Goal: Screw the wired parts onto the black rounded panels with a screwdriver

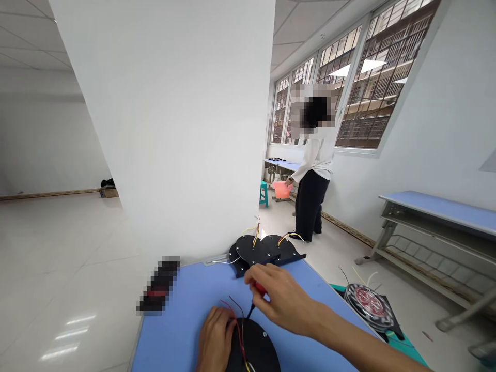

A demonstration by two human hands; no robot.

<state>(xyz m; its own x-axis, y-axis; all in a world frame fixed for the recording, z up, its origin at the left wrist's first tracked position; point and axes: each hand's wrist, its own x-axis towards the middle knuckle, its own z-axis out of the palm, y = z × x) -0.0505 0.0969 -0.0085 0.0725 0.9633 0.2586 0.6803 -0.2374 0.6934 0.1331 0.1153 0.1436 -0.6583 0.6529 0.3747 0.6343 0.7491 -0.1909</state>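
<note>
My right hand (277,294) is closed around the red handle of a screwdriver (260,289), its dark shaft slanting down to the far rim of a black round plate (253,346). Pressed against the plate's left edge is my left hand (217,336), fingers bent over the rim; whether they pinch anything is hidden. Red, yellow and white wires (241,341) rise from the plate, passing close to my left fingertips. The plate lies at the near edge of the blue desk (174,330), partly cut off by the frame.
Several black plates with wires (263,249) lie at the desk's far edge by a white pillar (166,129). To the right, round parts (368,305) rest on a green stool (406,346). Beyond, a person (313,170) stands holding a pink basin (282,189).
</note>
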